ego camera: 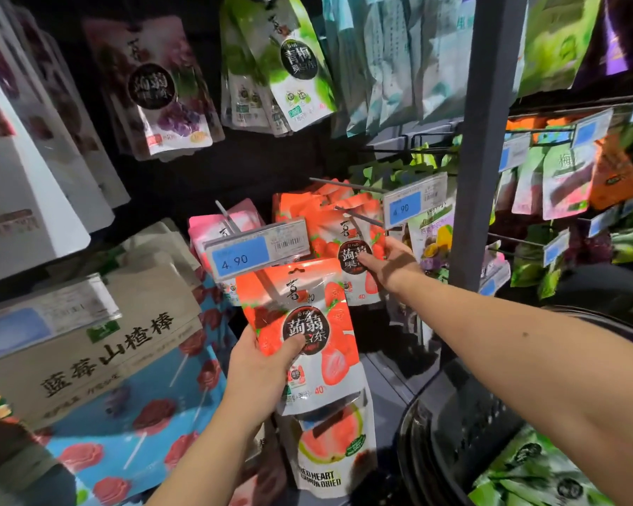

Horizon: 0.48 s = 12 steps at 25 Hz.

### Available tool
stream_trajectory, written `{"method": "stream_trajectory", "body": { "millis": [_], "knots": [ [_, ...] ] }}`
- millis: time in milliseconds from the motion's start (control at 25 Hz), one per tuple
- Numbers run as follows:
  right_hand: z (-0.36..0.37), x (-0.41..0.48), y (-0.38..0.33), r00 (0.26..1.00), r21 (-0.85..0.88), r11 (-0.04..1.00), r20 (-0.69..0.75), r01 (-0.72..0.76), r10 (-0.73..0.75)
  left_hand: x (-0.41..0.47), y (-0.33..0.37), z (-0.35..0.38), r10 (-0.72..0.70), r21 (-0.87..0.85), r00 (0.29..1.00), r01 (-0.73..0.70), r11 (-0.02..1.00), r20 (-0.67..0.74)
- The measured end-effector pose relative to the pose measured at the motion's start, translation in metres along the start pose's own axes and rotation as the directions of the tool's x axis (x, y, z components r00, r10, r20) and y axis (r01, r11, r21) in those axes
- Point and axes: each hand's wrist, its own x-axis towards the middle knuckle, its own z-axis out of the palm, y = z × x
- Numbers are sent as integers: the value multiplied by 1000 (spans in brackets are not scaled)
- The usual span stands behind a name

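My left hand (pixel 262 370) grips a red strawberry jelly pouch (pixel 307 315) by its lower left, thumb across the front, held up before the shelf. Behind that pouch hangs a guava dried-fruit bag (pixel 335 451). My right hand (pixel 388 262) reaches in to a row of matching red strawberry pouches (pixel 344 228) hanging on a peg hook (pixel 359 215), thumb on the front pouch and fingers behind it. A pink pouch row (pixel 242 217) hangs on the peg to the left.
Price tags reading 4.90 (pixel 254 248) (pixel 413 202) stick out from peg ends. Purple and green pouches (pixel 300 63) hang above. Cardboard boxes (pixel 99 345) fill the left. A dark metal post (pixel 479 140) stands right, a dark basket (pixel 454 425) with green packets sits lower right.
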Motion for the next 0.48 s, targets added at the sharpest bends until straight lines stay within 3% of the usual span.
{"method": "stream_trajectory", "body": {
  "millis": [240, 360, 440, 480],
  "knots": [
    [24, -14, 26, 987, 73, 996, -155, 56, -44, 3, -3, 3, -11, -3, 1000, 11, 1000, -6],
    [28, 6, 65, 993, -104, 989, -56, 102, -108, 3, -1, 5, -20, 3, 1000, 20, 1000, -7],
    [20, -7, 47, 995, -102, 990, 4, 98, -98, 4, 2, 7, -14, 5, 1000, 14, 1000, 0],
    [18, -9, 44, 997, -19, 997, 27, 71, -71, 4, 3, 7, -10, 6, 1000, 10, 1000, 4]
  ]
}}
